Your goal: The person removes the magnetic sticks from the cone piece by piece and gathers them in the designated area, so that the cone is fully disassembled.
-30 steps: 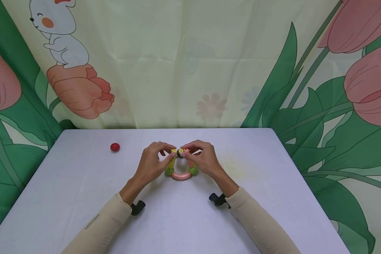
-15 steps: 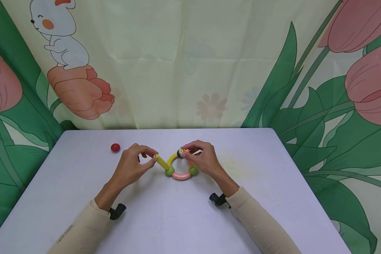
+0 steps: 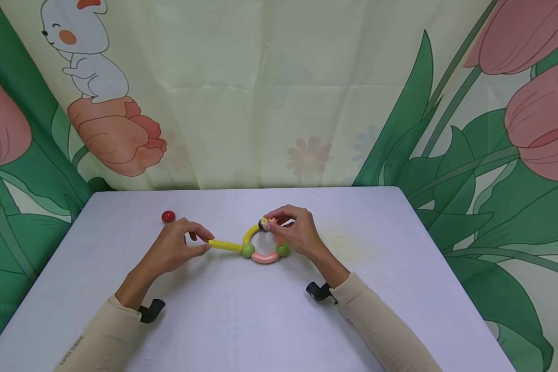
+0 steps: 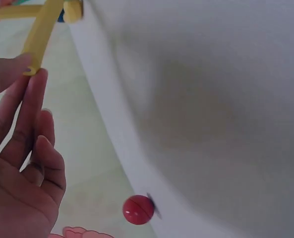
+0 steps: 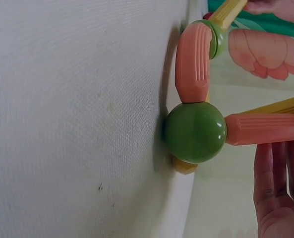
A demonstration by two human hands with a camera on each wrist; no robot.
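Note:
A ring of magnetic rods and balls lies mid-table. Its parts include a pink curved rod [image 3: 265, 258], a yellow curved rod [image 3: 250, 233], two green balls [image 3: 248, 250] and a dark blue ball [image 3: 262, 226]. My left hand [image 3: 174, 245] pinches the outer end of a straight yellow rod [image 3: 226, 245], which reaches low and nearly level leftward from the left green ball. Across the ring, my right hand [image 3: 295, 230] pinches together the tops of an upright pink rod [image 5: 265, 129] and a yellow rod [image 5: 273, 106]. The pink one rises from the right green ball [image 5: 196, 132].
A red ball [image 3: 168, 216] sits at the back left of the white table [image 3: 242, 320], just beyond my left hand. Behind the table's far edge hangs a printed curtain [image 3: 223, 93]. Each wrist wears a small black camera [image 3: 152, 310].
My left hand has swung the straight yellow rod out from the ring's top, leftward and down, so it leans outward from the left green ball. The right hand stays in place.

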